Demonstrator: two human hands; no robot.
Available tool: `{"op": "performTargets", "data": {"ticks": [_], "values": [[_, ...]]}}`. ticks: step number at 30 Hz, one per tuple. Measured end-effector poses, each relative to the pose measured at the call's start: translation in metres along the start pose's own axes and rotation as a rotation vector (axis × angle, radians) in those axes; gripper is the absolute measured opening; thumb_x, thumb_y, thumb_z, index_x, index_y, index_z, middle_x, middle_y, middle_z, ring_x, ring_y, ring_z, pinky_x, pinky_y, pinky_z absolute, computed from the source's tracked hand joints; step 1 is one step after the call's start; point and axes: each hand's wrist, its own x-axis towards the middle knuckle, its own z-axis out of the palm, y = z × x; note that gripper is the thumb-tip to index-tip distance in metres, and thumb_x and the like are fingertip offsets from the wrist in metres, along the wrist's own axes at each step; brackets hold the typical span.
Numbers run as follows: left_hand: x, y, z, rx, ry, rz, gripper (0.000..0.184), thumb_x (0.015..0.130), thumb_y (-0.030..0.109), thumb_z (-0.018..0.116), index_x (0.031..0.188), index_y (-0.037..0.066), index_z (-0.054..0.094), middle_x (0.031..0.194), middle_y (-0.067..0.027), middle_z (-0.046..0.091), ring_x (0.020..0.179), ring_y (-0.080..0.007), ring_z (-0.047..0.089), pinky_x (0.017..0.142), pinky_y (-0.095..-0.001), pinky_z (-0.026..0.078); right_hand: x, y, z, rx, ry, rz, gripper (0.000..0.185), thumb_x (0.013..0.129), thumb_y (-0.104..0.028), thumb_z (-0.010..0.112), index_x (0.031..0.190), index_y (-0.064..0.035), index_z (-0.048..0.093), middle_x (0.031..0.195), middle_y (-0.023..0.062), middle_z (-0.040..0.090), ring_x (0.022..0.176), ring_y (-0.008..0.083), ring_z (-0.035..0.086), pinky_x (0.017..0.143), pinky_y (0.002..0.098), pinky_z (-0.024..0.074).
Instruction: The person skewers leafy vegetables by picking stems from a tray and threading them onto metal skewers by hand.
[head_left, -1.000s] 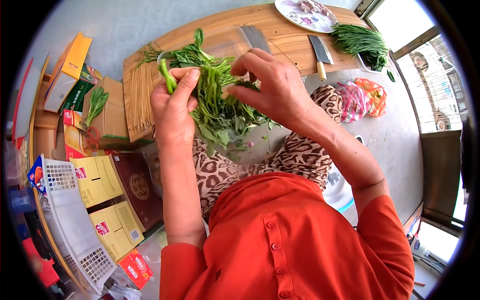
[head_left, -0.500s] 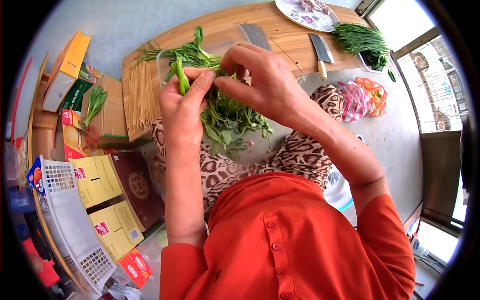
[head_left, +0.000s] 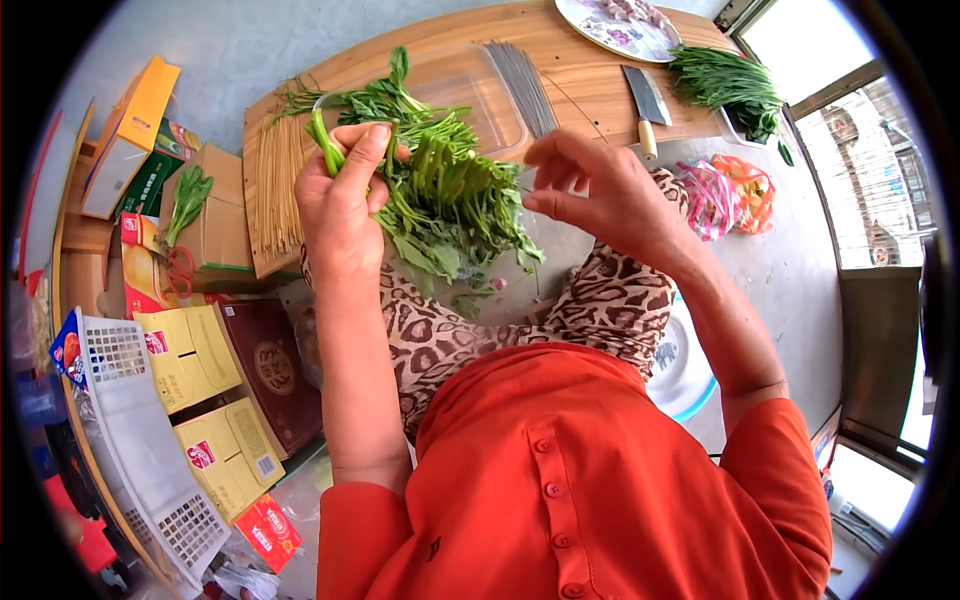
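My left hand [head_left: 345,190] is closed around a small bunch of green leafy stems [head_left: 322,142], thumb pressed on top. Right beside it, a row of folded greens [head_left: 450,180] stretches from my left fingers toward the right; whether a skewer runs through them I cannot tell. At that row's right end is my right hand [head_left: 590,195], its fingers bent and its thumb apart from the forefinger, with nothing visible between them. More loose leafy greens [head_left: 385,100] lie in a clear plastic tray [head_left: 505,130] behind the hands.
On the wooden table [head_left: 450,30] are bamboo skewers [head_left: 275,190], metal skewers [head_left: 522,90], a cleaver [head_left: 645,95], a plate of meat [head_left: 600,35] and long green chives [head_left: 725,80]. Plastic bags [head_left: 740,190] sit at right. Boxes [head_left: 190,360] and a white basket [head_left: 140,440] stand at left.
My right hand has moved away from my left, to the right and slightly down. The row of folded greens now shows between them. My left hand has shifted slightly left, still holding stems.
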Motion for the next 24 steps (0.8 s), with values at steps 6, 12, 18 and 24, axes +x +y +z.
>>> {"op": "performTargets", "data": {"ticks": [6, 12, 18, 24], "values": [[0.006, -0.002, -0.003, -0.015, -0.097, -0.069, 0.015, 0.086, 0.017, 0.067, 0.093, 0.004, 0.066, 0.088, -0.0057, 0.067, 0.069, -0.0044, 0.055, 0.044, -0.0167, 0.029, -0.011, -0.001, 0.008, 0.305, -0.103, 0.116, 0.014, 0.089, -0.009, 0.058, 0.099, 0.0003, 0.061, 0.072, 0.0045, 0.060, 0.063, 0.0106, 0.056, 0.059, 0.0258, 0.0454], [0.007, -0.009, -0.012, -0.175, -0.190, -0.197, 0.017, 0.082, 0.011, 0.071, 0.096, 0.004, 0.065, 0.094, -0.0067, 0.068, 0.071, -0.0040, 0.056, 0.042, -0.0162, 0.031, -0.011, -0.004, -0.004, 0.702, -0.207, 0.317, 0.016, 0.094, -0.015, 0.055, 0.098, -0.0017, 0.062, 0.068, -0.0075, 0.047, 0.059, 0.0016, 0.037, 0.052, 0.0185, 0.0308], [0.007, -0.017, -0.012, -0.186, -0.217, -0.258, 0.017, 0.082, 0.007, 0.070, 0.098, 0.003, 0.065, 0.096, -0.0069, 0.067, 0.058, -0.0016, 0.050, 0.040, -0.0161, 0.030, -0.013, -0.008, -0.003, 0.769, -0.245, 0.348, 0.018, 0.094, -0.020, 0.055, 0.099, -0.0036, 0.062, 0.065, -0.0071, 0.045, 0.057, 0.0013, 0.036, 0.049, 0.0178, 0.0270], [0.006, 0.006, 0.007, -0.017, -0.420, -0.253, 0.022, 0.078, 0.007, 0.074, 0.098, 0.003, 0.067, 0.083, 0.0013, 0.064, 0.052, 0.0009, 0.039, 0.040, -0.0161, 0.025, -0.007, -0.016, -0.011, 0.844, -0.306, 0.403, 0.018, 0.093, -0.018, 0.055, 0.098, -0.0016, 0.062, 0.064, -0.0053, 0.046, 0.053, 0.0025, 0.036, 0.047, 0.0187, 0.0251]]}}
